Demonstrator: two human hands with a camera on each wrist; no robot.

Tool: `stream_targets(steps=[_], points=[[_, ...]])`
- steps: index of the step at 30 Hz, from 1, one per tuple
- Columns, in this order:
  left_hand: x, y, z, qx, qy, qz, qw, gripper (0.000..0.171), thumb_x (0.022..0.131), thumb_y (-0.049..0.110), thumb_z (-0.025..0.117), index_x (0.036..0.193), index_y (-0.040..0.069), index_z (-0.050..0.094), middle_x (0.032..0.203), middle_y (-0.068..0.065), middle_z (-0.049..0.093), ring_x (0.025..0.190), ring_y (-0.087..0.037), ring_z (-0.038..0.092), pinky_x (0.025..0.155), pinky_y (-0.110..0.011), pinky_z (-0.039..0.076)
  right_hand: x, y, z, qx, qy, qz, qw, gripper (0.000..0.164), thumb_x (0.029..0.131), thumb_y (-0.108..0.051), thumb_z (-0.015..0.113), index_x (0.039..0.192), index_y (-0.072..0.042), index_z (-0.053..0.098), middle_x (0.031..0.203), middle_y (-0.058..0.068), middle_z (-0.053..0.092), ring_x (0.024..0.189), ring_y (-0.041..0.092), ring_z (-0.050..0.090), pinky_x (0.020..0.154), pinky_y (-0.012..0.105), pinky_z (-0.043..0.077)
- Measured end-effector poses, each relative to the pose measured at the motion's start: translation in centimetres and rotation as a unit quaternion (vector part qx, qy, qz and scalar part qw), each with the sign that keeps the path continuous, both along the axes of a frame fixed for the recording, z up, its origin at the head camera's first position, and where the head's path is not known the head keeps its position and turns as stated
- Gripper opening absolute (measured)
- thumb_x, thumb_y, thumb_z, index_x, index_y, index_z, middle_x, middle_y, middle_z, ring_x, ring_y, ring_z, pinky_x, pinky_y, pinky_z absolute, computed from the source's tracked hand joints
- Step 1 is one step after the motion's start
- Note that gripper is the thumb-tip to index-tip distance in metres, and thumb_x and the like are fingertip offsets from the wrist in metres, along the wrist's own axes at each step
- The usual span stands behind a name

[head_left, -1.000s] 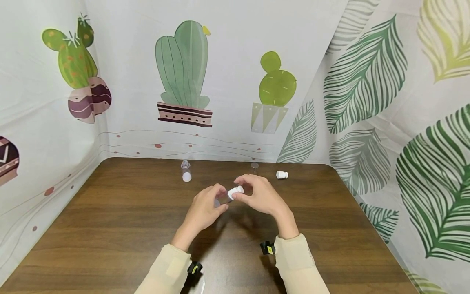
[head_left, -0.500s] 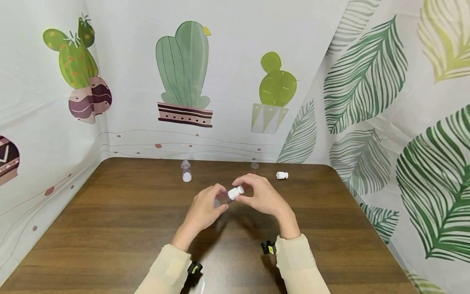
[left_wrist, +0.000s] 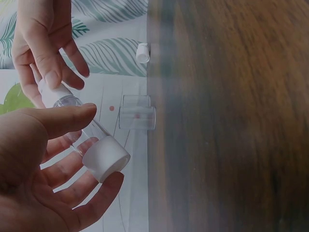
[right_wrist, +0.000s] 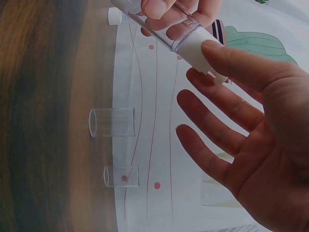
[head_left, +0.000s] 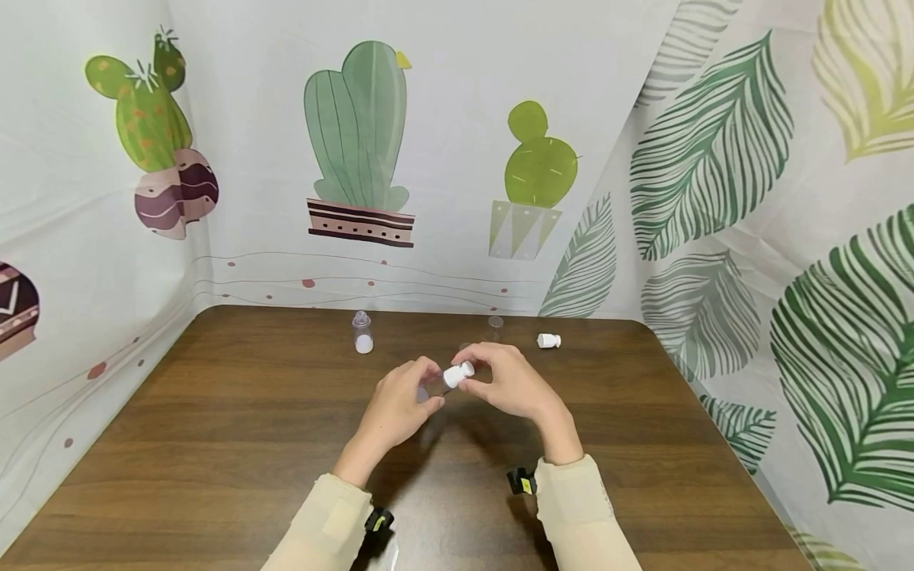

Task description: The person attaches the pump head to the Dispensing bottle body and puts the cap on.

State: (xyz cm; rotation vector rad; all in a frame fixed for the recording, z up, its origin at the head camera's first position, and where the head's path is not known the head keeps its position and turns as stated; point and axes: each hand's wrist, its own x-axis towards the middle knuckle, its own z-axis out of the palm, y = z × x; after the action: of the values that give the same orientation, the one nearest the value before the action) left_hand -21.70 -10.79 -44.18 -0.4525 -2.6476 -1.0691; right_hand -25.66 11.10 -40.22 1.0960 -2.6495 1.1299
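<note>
A small bottle with a clear body and a white bottom (left_wrist: 106, 158) is tilted between both hands above the table. My left hand (head_left: 398, 403) grips its clear body, thumb on one side and fingers on the other. At the bottle's upper end sits a white pump top (right_wrist: 195, 50), and my right hand (head_left: 512, 382) pinches it between thumb and index finger. The other right fingers stand spread apart from the bottle in the right wrist view (right_wrist: 212, 145). Whether the top is fully seated on the body, I cannot tell.
Another clear bottle (head_left: 362, 335) with a white bottom stands at the back left of the brown table (head_left: 214, 444). Two clear caps, a larger cap (right_wrist: 112, 122) and a smaller cap (right_wrist: 121, 176), are behind my right hand. A loose white pump top (head_left: 548, 340) lies at the back right.
My right thumb and fingers shift slightly around the white pump top, and the hand dips a little. The left hand and the bottle stay almost still.
</note>
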Motion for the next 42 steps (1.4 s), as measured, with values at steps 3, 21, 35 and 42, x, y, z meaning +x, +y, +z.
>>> stream_targets(steps=[3,21,35,42], points=[[0.02,0.01,0.01,-0.001,-0.002,0.0,1.0,0.035,0.085,0.014,0.09,0.112,0.013,0.068,0.115,-0.005,0.075,0.11,-0.028,0.071,0.096,-0.051,0.055,-0.02,0.01,-0.01,0.001,-0.013,-0.003,1.0,0.018,0.094,-0.01,0.081,0.11,-0.014,0.074,0.1,-0.006,0.071,0.096,0.018,0.067,0.087,0.033,0.055],[-0.05,0.07,-0.02,-0.002,-0.006,-0.002,1.0,0.034,0.086,0.014,0.089,0.113,0.013,0.068,0.116,-0.005,0.075,0.111,-0.028,0.071,0.097,-0.051,0.055,0.06,-0.1,-0.01,0.004,-0.025,-0.018,1.0,0.015,0.095,-0.013,0.081,0.109,-0.012,0.074,0.095,-0.007,0.07,0.087,0.01,0.067,0.079,0.031,0.056],[-0.03,0.02,0.03,0.0,-0.006,0.0,1.0,0.035,0.086,0.014,0.09,0.113,0.013,0.068,0.117,-0.005,0.076,0.111,-0.028,0.071,0.098,-0.051,0.055,0.04,0.05,-0.06,-0.006,0.008,-0.018,1.0,0.032,0.091,-0.016,0.086,0.12,-0.013,0.074,0.114,-0.004,0.073,0.106,0.016,0.068,0.097,0.046,0.057],[-0.03,0.0,0.05,0.0,-0.006,-0.001,1.0,0.036,0.085,0.014,0.09,0.113,0.013,0.068,0.116,-0.005,0.076,0.11,-0.029,0.071,0.097,-0.052,0.055,0.14,0.14,0.1,-0.013,0.014,0.002,1.0,0.039,0.087,-0.01,0.088,0.124,-0.011,0.074,0.12,0.0,0.074,0.109,0.015,0.067,0.097,0.042,0.056]])
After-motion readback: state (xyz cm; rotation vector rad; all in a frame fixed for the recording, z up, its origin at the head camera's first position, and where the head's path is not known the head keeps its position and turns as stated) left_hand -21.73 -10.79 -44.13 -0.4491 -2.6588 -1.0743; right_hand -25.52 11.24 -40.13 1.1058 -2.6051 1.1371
